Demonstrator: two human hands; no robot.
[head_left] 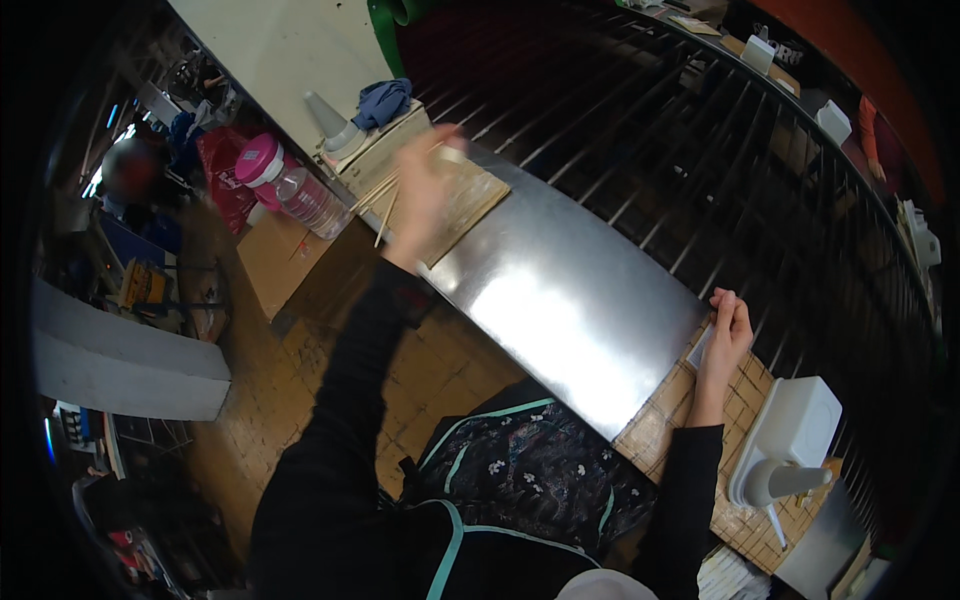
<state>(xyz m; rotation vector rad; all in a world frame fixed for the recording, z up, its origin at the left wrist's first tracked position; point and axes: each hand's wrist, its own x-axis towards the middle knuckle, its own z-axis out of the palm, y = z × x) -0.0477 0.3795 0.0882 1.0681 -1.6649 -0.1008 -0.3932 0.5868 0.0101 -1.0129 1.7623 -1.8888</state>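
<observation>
Smeared by motion, my left hand is over a wooden board at the far left end of a shiny metal plate. A small whitish thing shows by its fingers; whether the hand holds it cannot be told. Thin wooden sticks lie beside that hand. My right hand is at the plate's right end, above a tan board with a grid pattern. Its fingers are curled closed near the dark slatted conveyor, and what is in them, if anything, is hidden.
A white container and a grey-white cone-tipped bottle rest on the right board. At far left stand another cone, a blue cloth and a pink-lidded clear bottle. Metal bars of the conveyor run behind the plate.
</observation>
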